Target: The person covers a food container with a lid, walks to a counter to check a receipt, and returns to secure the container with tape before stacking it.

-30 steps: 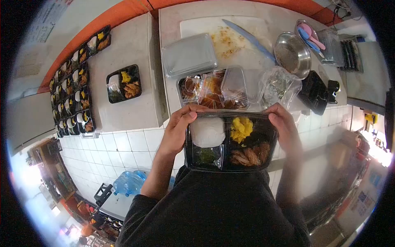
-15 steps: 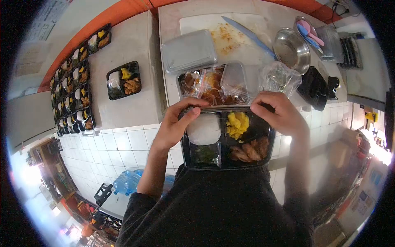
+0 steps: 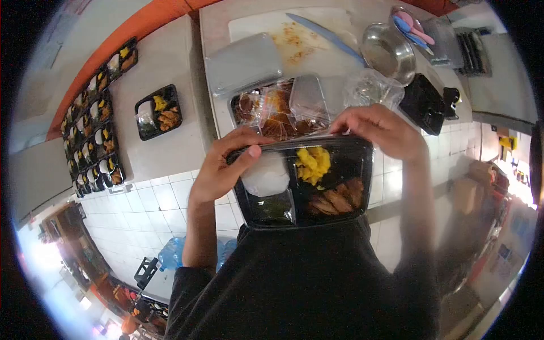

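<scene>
A black divided meal tray (image 3: 304,221) with a clear lid lies level close to my body. It holds white rice (image 3: 265,174), yellow food (image 3: 313,164), browned meat pieces (image 3: 339,198) and a dark green packet (image 3: 270,208). My left hand (image 3: 231,164) grips the tray's far left corner, thumb on top. At the far right edge, my right hand (image 3: 381,131) has its fingers curled together on the rim; part of them is hidden. Just beyond lies a container of sauce packets (image 3: 277,110).
On the left counter (image 3: 164,56) sit another filled tray (image 3: 158,112) and rows of filled trays (image 3: 93,130). A blue knife (image 3: 326,37) lies on a white cutting board (image 3: 249,27). Farther right are a metal bowl (image 3: 389,54) and black containers (image 3: 422,105).
The whole view has shifted, with the counter items now farther left and up. Both my hands keep hold of the tray, and my right hand's fingers have moved along the rim towards the left.
</scene>
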Demonstrator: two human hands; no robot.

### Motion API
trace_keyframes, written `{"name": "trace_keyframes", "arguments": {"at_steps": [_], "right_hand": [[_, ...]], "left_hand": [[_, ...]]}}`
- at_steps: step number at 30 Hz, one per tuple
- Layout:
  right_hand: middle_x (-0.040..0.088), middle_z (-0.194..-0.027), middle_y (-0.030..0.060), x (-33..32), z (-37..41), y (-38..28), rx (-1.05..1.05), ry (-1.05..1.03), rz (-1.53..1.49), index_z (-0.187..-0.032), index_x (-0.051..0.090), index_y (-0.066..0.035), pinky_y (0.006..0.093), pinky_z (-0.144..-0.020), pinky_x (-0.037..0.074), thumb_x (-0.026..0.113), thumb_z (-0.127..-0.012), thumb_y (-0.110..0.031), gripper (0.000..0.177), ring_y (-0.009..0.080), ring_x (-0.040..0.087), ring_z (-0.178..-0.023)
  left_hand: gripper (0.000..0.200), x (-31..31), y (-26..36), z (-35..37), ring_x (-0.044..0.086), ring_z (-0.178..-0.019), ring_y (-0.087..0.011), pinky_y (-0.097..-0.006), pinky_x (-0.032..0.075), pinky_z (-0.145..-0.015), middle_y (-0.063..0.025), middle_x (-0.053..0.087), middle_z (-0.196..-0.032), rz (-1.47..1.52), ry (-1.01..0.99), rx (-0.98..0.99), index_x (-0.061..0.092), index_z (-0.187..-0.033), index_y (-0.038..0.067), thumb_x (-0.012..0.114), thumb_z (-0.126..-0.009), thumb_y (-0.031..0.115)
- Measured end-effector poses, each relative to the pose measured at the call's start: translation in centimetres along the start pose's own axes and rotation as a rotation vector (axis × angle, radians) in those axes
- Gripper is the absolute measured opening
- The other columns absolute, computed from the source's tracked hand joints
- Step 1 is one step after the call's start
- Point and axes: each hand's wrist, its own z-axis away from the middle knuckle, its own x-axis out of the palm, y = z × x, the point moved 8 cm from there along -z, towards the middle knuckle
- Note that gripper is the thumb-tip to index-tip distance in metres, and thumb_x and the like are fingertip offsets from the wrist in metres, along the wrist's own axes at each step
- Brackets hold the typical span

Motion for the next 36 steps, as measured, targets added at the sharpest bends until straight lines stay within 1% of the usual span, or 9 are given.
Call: {"name": "trace_keyframes", "arguments": {"at_steps": [3,7,10,12,14,18,24,31,36], "right_hand": [[0.069,-0.105,0.0112,-0.4,2.4,3.2,0.007,0.125,-0.317,-0.114,0.064,0.004,0.0282,-0.085,0.05,0.055,-0.101,-0.026,0.034,0.016,0.064,-0.094],[0.066,-0.109,0.0094,1.0,3.9,2.9,-0.015,0.276,-0.293,-0.118,0.062,0.005,0.0257,-0.084,0.047,0.058,-0.099,-0.024,0.034,0.0126,0.06,-0.097],[0.062,-0.099,0.0045,0.7,3.1,2.4,-0.166,0.383,-0.231,-0.101,0.061,0.003,0.0228,-0.075,0.041,0.056,-0.1,-0.022,0.026,0.0086,0.052,-0.087],[0.06,-0.093,0.0022,0.4,3.1,1.8,-0.235,0.42,-0.166,-0.093,0.059,0.002,0.0223,-0.073,0.039,0.056,-0.101,-0.022,0.025,0.0075,0.049,-0.083],[0.053,-0.081,-0.0017,0.3,3.1,3.4,-0.006,0.479,-0.15,-0.084,0.054,-0.001,0.0228,-0.068,0.036,0.056,-0.1,-0.023,0.028,0.0066,0.044,-0.077],[0.048,-0.072,-0.0039,-0.5,3.0,3.6,0.071,0.523,-0.05,-0.078,0.054,-0.001,0.0231,-0.063,0.035,0.058,-0.099,-0.023,0.031,0.0056,0.043,-0.071],[0.047,-0.064,-0.0051,-0.9,1.8,4.5,0.192,0.415,-0.042,-0.079,0.064,0.002,0.0249,-0.056,0.032,0.063,-0.096,-0.027,0.033,0.0059,0.041,-0.063],[0.067,-0.082,0.0035,-0.8,0.7,5.5,0.304,0.213,-0.029,-0.099,0.071,0.004,0.0246,-0.074,0.046,0.062,-0.097,-0.036,0.041,0.007,0.056,-0.081],[0.071,-0.092,0.0066,-0.3,-0.4,5.4,0.253,-0.003,-0.008,-0.103,0.07,0.006,0.0247,-0.08,0.047,0.059,-0.099,-0.035,0.043,0.007,0.058,-0.088]], "left_hand": [[0.024,-0.4,-0.6,0.4,0.054,-0.094,-0.0164,-0.0299,0.042,-0.084,-0.006,0.058,-0.099,0.015,-0.005,-0.062,0.069,-0.109,-0.001,0.062,-0.096,0.018],[0.024,-0.9,-0.4,-0.1,0.054,-0.097,-0.0175,-0.0298,0.042,-0.086,-0.0068,0.057,-0.1,0.08,-0.055,-0.047,0.065,-0.112,-0.001,0.063,-0.095,0.015],[0.024,0.0,0.1,-1.2,0.055,-0.099,-0.0175,-0.0302,0.044,-0.087,-0.0087,0.058,-0.105,-0.069,-0.215,-0.091,0.062,-0.11,-0.001,0.063,-0.095,0.018],[0.025,1.2,1.5,-2.3,0.056,-0.096,-0.0152,-0.0297,0.044,-0.083,-0.0099,0.06,-0.106,-0.19,-0.251,0.058,0.059,-0.108,-0.001,0.064,-0.096,0.021],[0.027,1.7,1.3,-2.4,0.055,-0.092,-0.0144,-0.0295,0.044,-0.081,-0.0093,0.06,-0.102,-0.175,-0.25,0.035,0.059,-0.109,-0.001,0.064,-0.096,0.023],[0.03,2.3,1.0,-2.9,0.052,-0.082,-0.0123,-0.0283,0.044,-0.076,-0.0079,0.061,-0.09,-0.193,-0.316,-0.078,0.058,-0.108,-0.001,0.062,-0.097,0.027],[0.027,2.5,0.5,-3.6,0.05,-0.08,-0.0109,-0.0281,0.043,-0.072,-0.0068,0.059,-0.085,-0.25,-0.306,-0.062,0.059,-0.109,0.001,0.061,-0.098,0.025],[0.027,2.1,0.1,-3.5,0.051,-0.082,-0.0111,-0.0281,0.043,-0.074,-0.0055,0.059,-0.086,-0.224,-0.338,-0.193,0.058,-0.11,0.001,0.062,-0.097,0.025],[0.028,2.3,1.1,-3.8,0.051,-0.089,-0.0106,-0.0267,0.043,-0.081,-0.0057,0.06,-0.093,-0.161,-0.334,-0.053,0.058,-0.11,0.001,0.062,-0.098,0.025]]}}
